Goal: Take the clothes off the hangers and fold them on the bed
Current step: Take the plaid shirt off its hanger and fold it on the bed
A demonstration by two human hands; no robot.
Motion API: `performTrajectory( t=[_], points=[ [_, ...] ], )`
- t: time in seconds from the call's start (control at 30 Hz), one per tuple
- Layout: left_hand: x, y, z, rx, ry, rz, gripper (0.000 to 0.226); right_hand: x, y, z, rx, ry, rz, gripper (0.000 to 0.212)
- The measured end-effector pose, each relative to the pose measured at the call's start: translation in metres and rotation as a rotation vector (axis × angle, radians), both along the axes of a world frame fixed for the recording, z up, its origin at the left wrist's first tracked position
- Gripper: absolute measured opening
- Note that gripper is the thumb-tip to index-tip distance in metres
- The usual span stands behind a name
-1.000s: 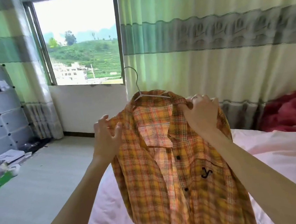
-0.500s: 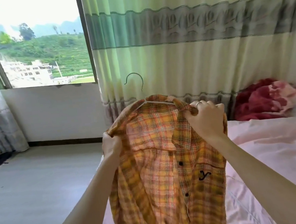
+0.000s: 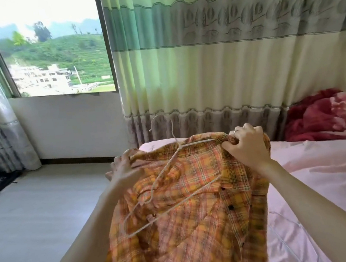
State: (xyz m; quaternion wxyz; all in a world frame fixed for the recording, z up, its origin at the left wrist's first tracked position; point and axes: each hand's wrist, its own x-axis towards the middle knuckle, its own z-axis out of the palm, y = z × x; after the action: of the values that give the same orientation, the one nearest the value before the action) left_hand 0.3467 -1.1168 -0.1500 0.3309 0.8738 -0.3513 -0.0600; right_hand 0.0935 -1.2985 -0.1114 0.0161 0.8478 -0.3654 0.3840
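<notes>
The right hand and left hand are each gripping a shoulder of the orange plaid shirt above the bed, spreading it, probably so the tilted white wire hanger slips free

A single wide-angle view from a camera worn on the person's head, looking forward and slightly down along both outstretched arms. The hands sit close, at mid-frame. Beyond them, the view faces a curtain and window, with the bed at lower right.
</notes>
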Motion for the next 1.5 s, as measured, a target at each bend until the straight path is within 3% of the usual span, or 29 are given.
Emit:
performTrajectory(
  t=[0.07, 0.13, 0.2, 0.27, 0.37, 0.47, 0.57, 0.67, 0.8, 0.87, 0.93, 1.0, 1.07, 1.13, 1.23, 1.37, 1.5],
  points=[
    [-0.003, -0.009, 0.001, -0.178, 0.241, -0.011, 0.101, -0.001, -0.005, -0.005, 0.054, 0.033, 0.028, 0.06],
    [-0.012, -0.014, 0.003, -0.401, 0.433, -0.131, 0.08, -0.001, -0.005, -0.012, 0.117, 0.057, 0.046, 0.054],
    [-0.026, -0.022, 0.003, -0.417, 0.579, -0.3, 0.066, 0.0, -0.003, -0.02, 0.204, 0.036, 0.083, 0.039],
    [-0.046, -0.035, -0.002, -0.293, 0.455, -0.412, 0.048, 0.002, -0.005, -0.032, 0.25, 0.055, 0.096, 0.031],
    [-0.066, -0.06, -0.015, -0.302, 0.074, -0.337, 0.022, -0.001, -0.02, -0.056, 0.337, 0.12, 0.111, 0.039],
    [-0.066, -0.066, -0.023, -0.323, -0.032, -0.241, 0.028, -0.011, -0.028, -0.07, 0.528, 0.061, 0.213, 0.03],
    [-0.059, -0.071, -0.03, -0.194, -0.106, -0.146, 0.029, -0.023, -0.036, -0.085, 0.635, 0.082, 0.109, 0.038],
    [-0.053, -0.077, -0.031, -0.128, -0.21, -0.08, 0.031, -0.038, -0.046, -0.106, 0.679, 0.226, -0.037, 0.033],
    [-0.052, -0.082, -0.033, -0.069, -0.41, -0.111, 0.042, -0.052, -0.045, -0.12, 0.92, 0.434, 0.035, 0.035],
    [-0.054, -0.085, -0.034, -0.041, -0.487, -0.133, 0.035, -0.055, -0.045, -0.125, 0.996, 0.602, 0.023, 0.037],
    [-0.056, -0.087, -0.033, -0.039, -0.517, -0.136, 0.029, -0.055, -0.045, -0.128, 1.017, 0.646, 0.012, 0.03],
    [-0.059, -0.093, -0.032, -0.04, -0.491, -0.158, 0.028, -0.055, -0.052, -0.133, 0.993, 0.539, 0.037, 0.029],
    [-0.064, -0.099, -0.033, -0.044, -0.452, -0.194, 0.028, -0.053, -0.052, -0.129, 0.944, 0.387, 0.12, 0.05],
    [-0.071, -0.108, -0.034, -0.057, -0.433, -0.234, 0.029, -0.046, -0.051, -0.126, 0.917, 0.268, 0.218, 0.057],
    [-0.085, -0.122, -0.039, -0.077, -0.347, -0.284, 0.029, -0.038, -0.05, -0.127, 0.873, 0.133, 0.253, 0.047],
    [-0.108, -0.144, -0.06, -0.099, -0.326, -0.362, 0.022, -0.049, -0.058, -0.155, 0.913, -0.052, 0.169, 0.037],
    [-0.132, -0.164, -0.103, -0.065, -0.367, -0.518, 0.048, -0.086, -0.078, -0.218, 0.963, -0.13, -0.08, 0.027]
  ],
)
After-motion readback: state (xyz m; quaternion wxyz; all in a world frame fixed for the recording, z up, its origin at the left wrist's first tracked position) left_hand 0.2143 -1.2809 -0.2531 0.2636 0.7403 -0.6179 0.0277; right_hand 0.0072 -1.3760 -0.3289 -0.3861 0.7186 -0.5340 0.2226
